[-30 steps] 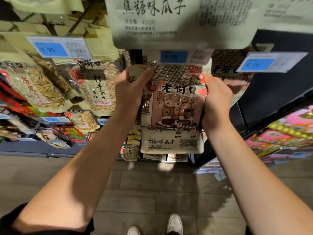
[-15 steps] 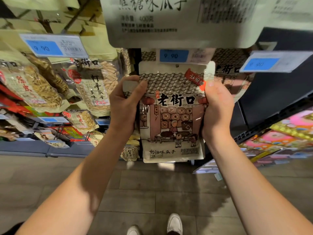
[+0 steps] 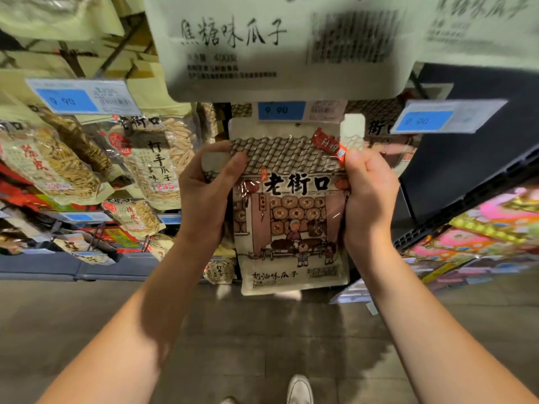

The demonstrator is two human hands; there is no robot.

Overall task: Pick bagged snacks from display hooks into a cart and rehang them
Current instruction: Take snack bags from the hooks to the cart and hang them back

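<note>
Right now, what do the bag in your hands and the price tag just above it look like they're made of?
The bag looks like glossy plastic film: highlights glint off its printed front and it creases where the left hand and right hand grip its sides. The price tag looks like printed paper or card, blue and white, perhaps in a clear holder; the blur leaves that open.

The snack bag (image 3: 291,211) hangs upright between the left hand (image 3: 208,193) and right hand (image 3: 369,196), each gripping one upper side edge. Directly above sits a price tag (image 3: 300,110); a larger bag (image 3: 280,45) overhangs it (nearest the camera). Hooked bags (image 3: 151,161) hang to the left, shelves (image 3: 478,228) to the right.
</note>
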